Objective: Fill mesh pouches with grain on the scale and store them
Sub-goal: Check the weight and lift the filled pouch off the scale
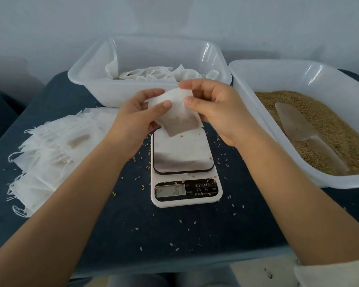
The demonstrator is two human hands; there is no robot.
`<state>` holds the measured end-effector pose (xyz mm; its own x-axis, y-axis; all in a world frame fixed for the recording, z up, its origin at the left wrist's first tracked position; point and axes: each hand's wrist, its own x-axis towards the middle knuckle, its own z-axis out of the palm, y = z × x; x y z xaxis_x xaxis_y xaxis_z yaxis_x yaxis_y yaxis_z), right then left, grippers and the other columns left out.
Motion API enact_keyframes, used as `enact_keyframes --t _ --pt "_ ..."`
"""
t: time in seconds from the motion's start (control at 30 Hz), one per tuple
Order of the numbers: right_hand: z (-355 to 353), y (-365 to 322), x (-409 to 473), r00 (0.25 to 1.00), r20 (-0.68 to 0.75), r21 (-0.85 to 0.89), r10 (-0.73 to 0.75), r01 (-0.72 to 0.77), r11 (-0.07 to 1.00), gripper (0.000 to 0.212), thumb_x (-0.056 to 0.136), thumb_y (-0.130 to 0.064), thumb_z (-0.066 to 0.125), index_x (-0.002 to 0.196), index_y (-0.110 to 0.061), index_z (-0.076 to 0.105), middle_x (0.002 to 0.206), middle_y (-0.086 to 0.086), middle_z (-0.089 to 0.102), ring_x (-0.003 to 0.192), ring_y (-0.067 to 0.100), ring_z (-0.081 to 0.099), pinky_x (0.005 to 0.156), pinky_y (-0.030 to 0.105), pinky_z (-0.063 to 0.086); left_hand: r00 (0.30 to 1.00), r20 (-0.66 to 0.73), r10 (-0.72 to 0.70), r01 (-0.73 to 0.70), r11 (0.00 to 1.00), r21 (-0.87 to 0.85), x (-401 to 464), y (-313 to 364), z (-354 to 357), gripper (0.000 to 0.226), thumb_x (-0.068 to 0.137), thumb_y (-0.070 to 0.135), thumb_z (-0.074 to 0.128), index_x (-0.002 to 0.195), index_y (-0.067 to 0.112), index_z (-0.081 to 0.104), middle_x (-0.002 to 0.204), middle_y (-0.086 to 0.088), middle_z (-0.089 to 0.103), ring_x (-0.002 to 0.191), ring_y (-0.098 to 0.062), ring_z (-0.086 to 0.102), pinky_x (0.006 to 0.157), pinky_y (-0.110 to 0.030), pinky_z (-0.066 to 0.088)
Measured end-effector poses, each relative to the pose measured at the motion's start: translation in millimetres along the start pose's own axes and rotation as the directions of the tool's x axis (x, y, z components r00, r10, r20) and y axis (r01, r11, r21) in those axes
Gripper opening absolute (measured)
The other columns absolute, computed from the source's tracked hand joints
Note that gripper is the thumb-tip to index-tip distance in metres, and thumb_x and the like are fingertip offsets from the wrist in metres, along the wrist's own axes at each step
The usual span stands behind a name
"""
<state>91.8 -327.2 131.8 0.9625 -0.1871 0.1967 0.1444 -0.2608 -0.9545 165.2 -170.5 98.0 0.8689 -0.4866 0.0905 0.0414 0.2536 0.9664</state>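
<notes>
A white mesh pouch [177, 114] with brown grain in its lower part hangs just above the far edge of the scale [184, 162]. My left hand [137, 121] pinches its left upper edge with thumb and fingers. My right hand [214, 108] pinches its right upper edge. The scale's steel platform holds nothing but a few loose grains, and its display [170, 191] shows digits. The tub of grain [311, 129] on the right holds a clear plastic scoop [298, 129]. Filled pouches lie in the clear bin [149, 71] behind the scale.
A stack of empty mesh pouches [54, 150] with drawstrings lies on the dark blue table to the left. Loose grains [174, 245] are scattered over the table around the scale. A pale wall stands behind the bins.
</notes>
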Motion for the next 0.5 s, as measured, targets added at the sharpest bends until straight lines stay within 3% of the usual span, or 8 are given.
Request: enact_keyframes --t 0.1,0.23,0.5 --pt "-0.4 -11.4 1.0 1.0 -0.015 0.165 -0.02 0.022 0.986 0.029 0.089 0.001 0.058 0.097 -0.026 0.066 0.086 0.003 0.054 0.091 0.018 0.053 0.099 0.05 0.047 0.999 0.024 0.027 -0.026 0.998 -0.053 -1.8 10.8 4.5 0.037 0.074 0.017 0.071 0.109 0.017 0.058 0.089 0.005 0.072 0.086 -0.013 0.068 0.073 -0.027 0.054" --pt "0.6 -19.3 2.7 0.999 -0.029 0.317 -0.033 0.04 0.947 0.026 0.089 0.003 0.057 0.097 -0.019 0.067 0.084 0.001 0.049 0.092 0.019 0.048 0.1 0.047 0.044 0.991 0.129 0.017 -0.001 0.993 -0.121 -7.3 16.5 9.0 0.038 0.076 0.019 0.068 0.112 0.012 0.061 0.107 -0.004 0.07 0.103 -0.023 0.065 0.081 -0.036 0.055" --pt "3.0 -24.0 3.1 0.998 -0.048 0.347 -0.034 0.048 0.937 0.024 0.09 0.001 0.056 0.098 -0.019 0.066 0.085 0.004 0.049 0.09 0.02 0.049 0.098 0.045 0.045 0.99 0.135 -0.031 0.041 0.996 -0.077 -15.1 17.4 11.8 0.022 0.073 0.025 0.067 0.094 0.019 0.068 0.096 0.0 0.072 0.09 -0.018 0.069 0.065 -0.027 0.056"
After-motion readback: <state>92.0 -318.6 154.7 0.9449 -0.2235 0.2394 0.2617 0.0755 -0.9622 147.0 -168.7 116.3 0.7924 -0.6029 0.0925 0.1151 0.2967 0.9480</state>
